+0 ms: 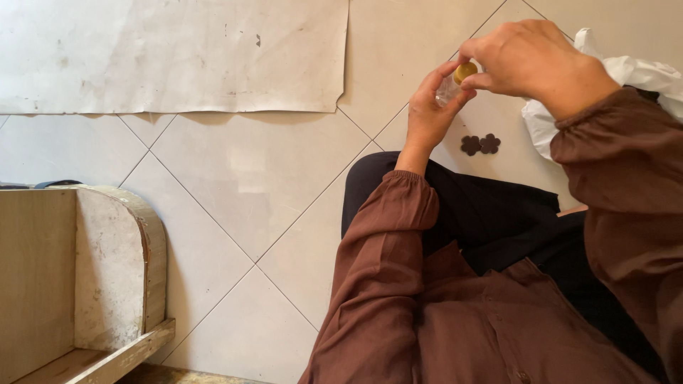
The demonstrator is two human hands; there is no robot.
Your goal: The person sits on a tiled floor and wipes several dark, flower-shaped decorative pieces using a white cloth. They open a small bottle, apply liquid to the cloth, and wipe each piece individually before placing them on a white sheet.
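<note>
Both hands hold a small clear bottle with a yellow cap above the tiled floor.

Nearest, brown sleeves and dark trousers. The left hand grips the small clear bottle around its body; the right hand pinches its yellow cap between fingertips. Judged sound practice: keep the bottle upright and steady, turning only the cap. Bottle looks transparent, contents not discernible. Beyond, two dark flower-shaped pieces lie on the floor beside a white bag.
</note>
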